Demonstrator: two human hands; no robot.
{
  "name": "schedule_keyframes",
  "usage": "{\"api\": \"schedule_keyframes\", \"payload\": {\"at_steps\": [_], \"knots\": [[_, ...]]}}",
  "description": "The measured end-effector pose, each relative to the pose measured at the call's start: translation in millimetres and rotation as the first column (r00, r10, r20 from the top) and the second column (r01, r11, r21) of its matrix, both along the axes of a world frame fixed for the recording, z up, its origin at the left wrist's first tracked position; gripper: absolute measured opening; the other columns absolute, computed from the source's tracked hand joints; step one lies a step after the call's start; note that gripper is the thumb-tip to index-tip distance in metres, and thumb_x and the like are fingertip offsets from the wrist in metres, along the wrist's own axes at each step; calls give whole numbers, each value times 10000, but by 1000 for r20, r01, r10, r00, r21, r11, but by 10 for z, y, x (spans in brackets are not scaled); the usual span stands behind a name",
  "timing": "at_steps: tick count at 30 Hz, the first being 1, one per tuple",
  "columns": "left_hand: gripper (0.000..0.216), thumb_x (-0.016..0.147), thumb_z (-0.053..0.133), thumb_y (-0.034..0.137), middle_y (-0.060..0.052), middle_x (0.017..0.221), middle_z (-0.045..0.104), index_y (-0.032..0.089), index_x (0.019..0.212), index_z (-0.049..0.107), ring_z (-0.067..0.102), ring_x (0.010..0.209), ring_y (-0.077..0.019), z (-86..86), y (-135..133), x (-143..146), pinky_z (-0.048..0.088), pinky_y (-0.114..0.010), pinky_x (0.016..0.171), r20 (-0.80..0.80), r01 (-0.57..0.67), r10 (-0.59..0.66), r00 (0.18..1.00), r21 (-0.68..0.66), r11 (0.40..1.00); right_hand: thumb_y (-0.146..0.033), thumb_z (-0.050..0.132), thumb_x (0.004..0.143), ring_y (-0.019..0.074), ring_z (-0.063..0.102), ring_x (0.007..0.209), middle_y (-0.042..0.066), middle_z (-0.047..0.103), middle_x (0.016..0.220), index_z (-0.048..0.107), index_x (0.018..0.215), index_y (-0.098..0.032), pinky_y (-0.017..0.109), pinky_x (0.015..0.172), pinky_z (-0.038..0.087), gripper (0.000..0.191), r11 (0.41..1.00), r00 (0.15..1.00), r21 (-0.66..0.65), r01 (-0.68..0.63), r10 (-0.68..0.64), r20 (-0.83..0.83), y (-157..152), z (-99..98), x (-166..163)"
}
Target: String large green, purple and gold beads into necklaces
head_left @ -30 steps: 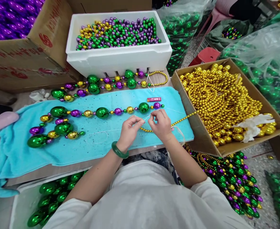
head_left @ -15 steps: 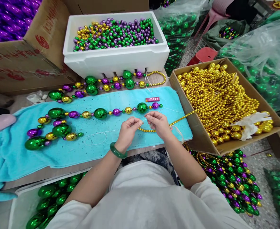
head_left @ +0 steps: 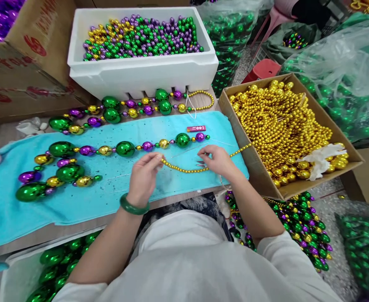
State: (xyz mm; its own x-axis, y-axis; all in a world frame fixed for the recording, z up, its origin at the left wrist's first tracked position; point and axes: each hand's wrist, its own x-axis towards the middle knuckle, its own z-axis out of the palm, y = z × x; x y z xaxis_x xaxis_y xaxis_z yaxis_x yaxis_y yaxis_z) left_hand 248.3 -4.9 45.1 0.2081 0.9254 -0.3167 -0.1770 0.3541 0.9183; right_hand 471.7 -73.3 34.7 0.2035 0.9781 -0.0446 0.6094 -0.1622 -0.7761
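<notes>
My left hand (head_left: 147,173), with a green bangle (head_left: 134,204) on its wrist, pinches the end of a gold bead string (head_left: 184,170). The string sags across the blue towel (head_left: 159,193), passes by my right hand (head_left: 218,160) and runs to the carton at right. The thumb and forefinger of my right hand are pressed together; what they hold, if anything, is too fine to see. Small pointed metal tips (head_left: 200,162) show just below these fingers. Beyond my hands lies a strand of large green, purple and gold beads (head_left: 125,149), folded back at the left. Thin clear thread lies on the towel.
A white foam box (head_left: 143,69) of small beads stands at the back, with a finished-looking bead necklace (head_left: 111,115) before it. A carton (head_left: 250,155) of gold beads borders the towel at right. A small pink packet (head_left: 196,128) lies on the towel.
My hands have moved apart from where they met over a thread. My left hand has gone left with the gold string's end, stretching the string out. The view has shifted slightly.
</notes>
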Motion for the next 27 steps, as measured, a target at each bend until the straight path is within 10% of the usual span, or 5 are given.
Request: {"api": "schedule_keyframes", "payload": {"at_steps": [3, 7, 20, 27], "knots": [[242, 597, 822, 315, -14, 773, 683, 182, 753, 694, 604, 725, -127, 58, 45, -218, 490, -236, 650, -52, -55, 55, 997, 5, 998, -50, 522, 758, 250, 553, 967, 101, 712, 1022, 719, 953, -154, 375, 830, 395, 297, 978, 885, -160, -133, 190, 426, -235, 49, 322], [297, 553, 841, 295, -9, 763, 685, 174, 770, 677, 633, 676, -140, 12, 51, -402, 487, -223, 556, -136, -96, 86, 987, -68, 993, -154, 562, 823, 289, 528, 992, 126, 700, 994, 719, 986, -144, 397, 820, 345, 226, 932, 730, -310, -185, 342, 591, -418, 9, 529], [270, 534, 817, 255, 47, 522, 536, 147, 734, 671, 465, 454, -82, -233, 64, -596, 297, -195, 394, -327, -186, 143, 934, -103, 977, -141, 516, 838, 201, 599, 872, 87, 689, 958, 652, 1018, -136, 286, 753, 420, 227, 931, 861, -285, -229, 330, 386, -324, -63, 615], [212, 559, 793, 266, 52, 518, 526, 175, 708, 671, 423, 437, -85, -55, 89, -641, 262, -205, 392, -367, -214, 197, 909, -5, 977, -278, 558, 865, 200, 645, 848, 55, 737, 975, 720, 976, -205, 299, 744, 438, 209, 930, 897, -260, -258, 331, 294, -182, 68, 656]]}}
